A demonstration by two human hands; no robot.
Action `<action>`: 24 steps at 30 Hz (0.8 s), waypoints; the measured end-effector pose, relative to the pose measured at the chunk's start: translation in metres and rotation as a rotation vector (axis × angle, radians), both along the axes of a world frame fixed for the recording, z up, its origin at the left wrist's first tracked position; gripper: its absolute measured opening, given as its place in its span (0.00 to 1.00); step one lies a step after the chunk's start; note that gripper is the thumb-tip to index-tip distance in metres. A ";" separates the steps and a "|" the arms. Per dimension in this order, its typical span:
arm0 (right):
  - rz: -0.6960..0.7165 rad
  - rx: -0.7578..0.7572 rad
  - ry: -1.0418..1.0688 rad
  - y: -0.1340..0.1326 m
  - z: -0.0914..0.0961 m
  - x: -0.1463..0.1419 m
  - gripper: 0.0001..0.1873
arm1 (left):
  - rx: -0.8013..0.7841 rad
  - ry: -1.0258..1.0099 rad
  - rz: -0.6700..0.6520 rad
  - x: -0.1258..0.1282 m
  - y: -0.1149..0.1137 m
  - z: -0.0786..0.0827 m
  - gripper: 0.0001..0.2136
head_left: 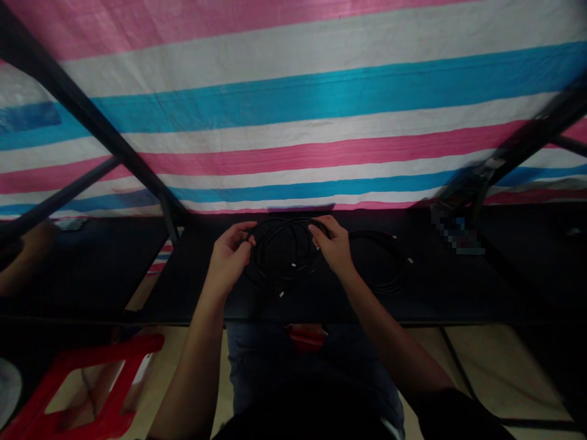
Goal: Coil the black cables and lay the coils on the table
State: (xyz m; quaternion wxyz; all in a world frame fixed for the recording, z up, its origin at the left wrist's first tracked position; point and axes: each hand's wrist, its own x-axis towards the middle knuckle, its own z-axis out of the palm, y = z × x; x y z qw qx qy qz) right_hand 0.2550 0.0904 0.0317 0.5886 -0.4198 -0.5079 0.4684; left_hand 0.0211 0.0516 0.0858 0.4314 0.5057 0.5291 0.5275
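A coiled black cable (260,260) with small light-coloured ends lies on the black tabletop (431,299) between my hands. My left hand (228,255) has its thumb and fingers closed around the coil's left side. At the upper right of the same coil, my right hand (335,245) pinches the loops between thumb and fingers. Just beyond that hand, a second black coil (393,284) rests on the table, its pale ends pointing right. Dim light makes the separate strands hard to follow.
A striped plastic sheet (293,104) hangs behind the table. Dark metal struts (98,122) rise at both sides. At far left, another person's arm (28,256) reaches over the neighbouring table. A red stool (107,391) stands below left; a blurred item (458,235) sits at right.
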 end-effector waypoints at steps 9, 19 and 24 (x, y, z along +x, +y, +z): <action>0.014 0.380 -0.253 0.017 0.019 -0.043 0.06 | 0.139 0.621 -0.044 -0.005 0.009 0.026 0.15; 0.194 0.224 -0.283 0.026 0.004 -0.038 0.18 | 0.262 0.563 0.029 -0.024 0.015 0.037 0.08; 0.211 0.275 -0.333 0.032 -0.025 -0.025 0.20 | 0.285 0.286 0.148 -0.052 0.009 0.037 0.13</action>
